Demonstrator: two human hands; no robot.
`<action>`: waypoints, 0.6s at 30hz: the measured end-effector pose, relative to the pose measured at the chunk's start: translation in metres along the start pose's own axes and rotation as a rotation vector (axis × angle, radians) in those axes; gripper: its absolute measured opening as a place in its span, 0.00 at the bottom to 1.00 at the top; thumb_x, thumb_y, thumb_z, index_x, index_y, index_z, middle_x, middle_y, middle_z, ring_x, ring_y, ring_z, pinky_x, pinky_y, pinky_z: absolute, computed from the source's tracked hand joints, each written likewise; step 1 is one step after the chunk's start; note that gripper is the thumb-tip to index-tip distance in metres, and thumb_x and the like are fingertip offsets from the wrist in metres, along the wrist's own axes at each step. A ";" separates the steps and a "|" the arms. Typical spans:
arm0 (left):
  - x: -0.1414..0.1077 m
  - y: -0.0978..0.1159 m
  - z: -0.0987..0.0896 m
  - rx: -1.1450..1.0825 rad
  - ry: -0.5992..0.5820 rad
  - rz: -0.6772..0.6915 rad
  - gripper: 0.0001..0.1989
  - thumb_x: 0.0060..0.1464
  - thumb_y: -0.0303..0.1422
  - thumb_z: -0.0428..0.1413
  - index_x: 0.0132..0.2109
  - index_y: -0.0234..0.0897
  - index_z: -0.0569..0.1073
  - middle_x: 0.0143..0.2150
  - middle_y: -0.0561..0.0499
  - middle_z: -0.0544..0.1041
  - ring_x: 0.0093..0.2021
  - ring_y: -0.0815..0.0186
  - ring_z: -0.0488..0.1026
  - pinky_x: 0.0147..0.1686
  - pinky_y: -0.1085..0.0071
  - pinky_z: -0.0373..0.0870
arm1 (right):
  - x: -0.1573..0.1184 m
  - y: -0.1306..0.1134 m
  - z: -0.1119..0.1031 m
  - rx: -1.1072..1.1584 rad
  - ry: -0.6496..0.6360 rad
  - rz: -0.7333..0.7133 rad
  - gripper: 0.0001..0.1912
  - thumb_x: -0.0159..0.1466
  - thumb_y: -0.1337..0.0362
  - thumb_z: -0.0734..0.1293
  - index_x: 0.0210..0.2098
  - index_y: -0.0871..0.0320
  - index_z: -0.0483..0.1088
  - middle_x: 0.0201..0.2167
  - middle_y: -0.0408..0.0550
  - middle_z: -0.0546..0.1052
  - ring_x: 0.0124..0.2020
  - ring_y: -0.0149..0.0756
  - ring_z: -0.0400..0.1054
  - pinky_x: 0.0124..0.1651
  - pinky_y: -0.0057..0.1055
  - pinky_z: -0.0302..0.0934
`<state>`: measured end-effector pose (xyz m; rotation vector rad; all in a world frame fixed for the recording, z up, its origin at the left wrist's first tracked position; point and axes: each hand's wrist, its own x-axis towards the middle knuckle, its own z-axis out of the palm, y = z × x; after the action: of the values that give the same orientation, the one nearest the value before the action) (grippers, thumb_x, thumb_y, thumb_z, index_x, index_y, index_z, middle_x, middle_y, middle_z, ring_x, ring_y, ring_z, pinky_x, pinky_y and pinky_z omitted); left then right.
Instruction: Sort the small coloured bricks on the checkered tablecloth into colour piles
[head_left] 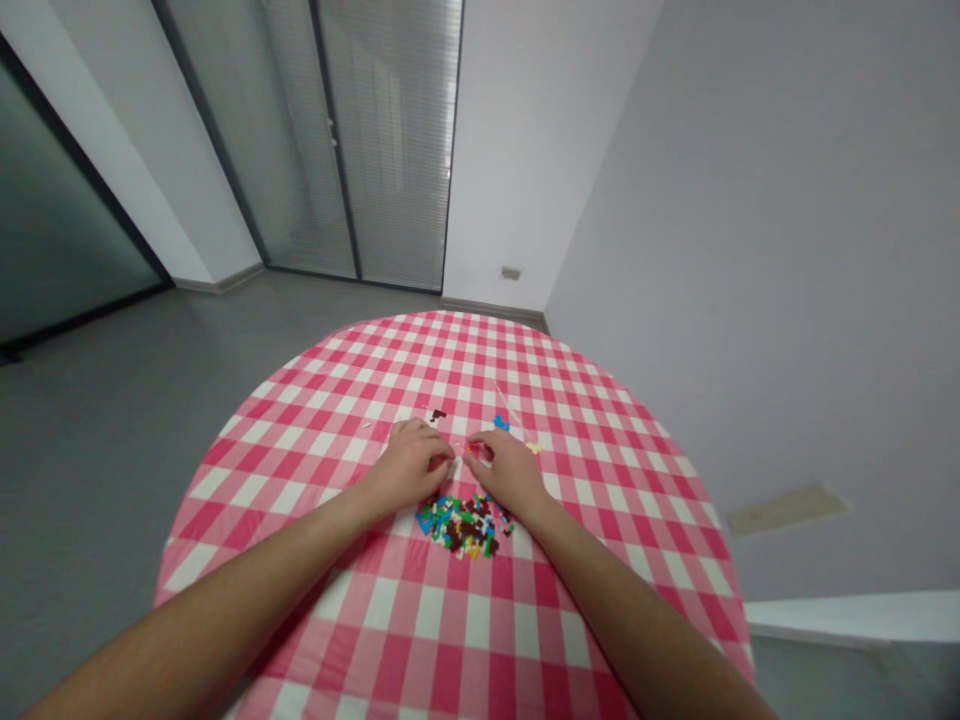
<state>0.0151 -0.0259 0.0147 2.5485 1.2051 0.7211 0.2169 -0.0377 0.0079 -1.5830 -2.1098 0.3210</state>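
Note:
Both hands rest close together over a round table with a red and white checked cloth (420, 610). My left hand (414, 462) has its thumb and fingers drawn together; whatever may lie between the tips is too small to make out. Facing it, my right hand (510, 468) is closed in a pinch, with a tiny orange-red bit at its fingertips. Just below the hands lies a pile of small multicoloured pieces (465, 525). Beyond my left hand are a few dark brown pieces (438, 415); blue pieces (502, 423) sit beyond my right hand.
Pale yellow pieces (534, 448) lie beside my right hand. A glass partition with blinds (390, 150) stands behind the table, and a grey wall (787, 250) rises at the right. A socket (511, 272) is on the back wall.

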 end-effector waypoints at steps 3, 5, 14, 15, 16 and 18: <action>0.000 0.001 0.000 -0.002 -0.005 -0.008 0.07 0.56 0.29 0.55 0.35 0.41 0.78 0.36 0.51 0.81 0.43 0.57 0.70 0.47 0.57 0.59 | 0.000 0.000 0.001 0.005 -0.001 -0.001 0.12 0.65 0.61 0.68 0.46 0.57 0.75 0.42 0.50 0.79 0.41 0.38 0.72 0.44 0.31 0.62; 0.000 0.001 0.000 -0.001 -0.008 -0.007 0.07 0.56 0.28 0.54 0.35 0.40 0.78 0.36 0.50 0.81 0.43 0.57 0.70 0.47 0.57 0.59 | 0.000 0.000 0.001 0.003 -0.007 0.003 0.11 0.65 0.61 0.68 0.46 0.58 0.75 0.42 0.50 0.79 0.42 0.39 0.72 0.44 0.32 0.62; 0.000 -0.001 0.000 -0.003 -0.001 -0.009 0.08 0.55 0.28 0.54 0.34 0.41 0.79 0.36 0.51 0.81 0.42 0.57 0.71 0.47 0.57 0.59 | 0.001 0.002 -0.016 0.085 -0.042 -0.036 0.07 0.64 0.65 0.68 0.38 0.58 0.78 0.34 0.49 0.80 0.37 0.37 0.71 0.41 0.31 0.61; 0.000 -0.002 0.000 -0.005 -0.003 -0.010 0.08 0.55 0.28 0.55 0.34 0.41 0.79 0.36 0.51 0.81 0.42 0.57 0.71 0.47 0.57 0.60 | 0.000 0.003 -0.022 0.096 -0.072 -0.065 0.06 0.63 0.66 0.68 0.35 0.58 0.79 0.32 0.48 0.80 0.36 0.36 0.71 0.40 0.30 0.61; 0.000 -0.002 0.000 -0.007 -0.006 -0.011 0.08 0.56 0.28 0.55 0.34 0.41 0.79 0.36 0.51 0.80 0.42 0.57 0.71 0.47 0.57 0.60 | -0.002 0.004 -0.028 0.109 -0.111 -0.099 0.06 0.62 0.67 0.68 0.34 0.58 0.79 0.31 0.47 0.79 0.34 0.35 0.71 0.38 0.30 0.60; 0.000 -0.001 -0.001 -0.006 -0.012 -0.015 0.08 0.56 0.28 0.55 0.34 0.41 0.79 0.36 0.51 0.80 0.43 0.57 0.71 0.46 0.57 0.60 | -0.006 0.006 -0.038 0.144 -0.202 -0.170 0.06 0.62 0.68 0.68 0.33 0.57 0.79 0.30 0.46 0.80 0.33 0.34 0.71 0.37 0.29 0.60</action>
<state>0.0135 -0.0251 0.0152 2.5322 1.2149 0.7046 0.2423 -0.0453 0.0361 -1.3267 -2.2976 0.5808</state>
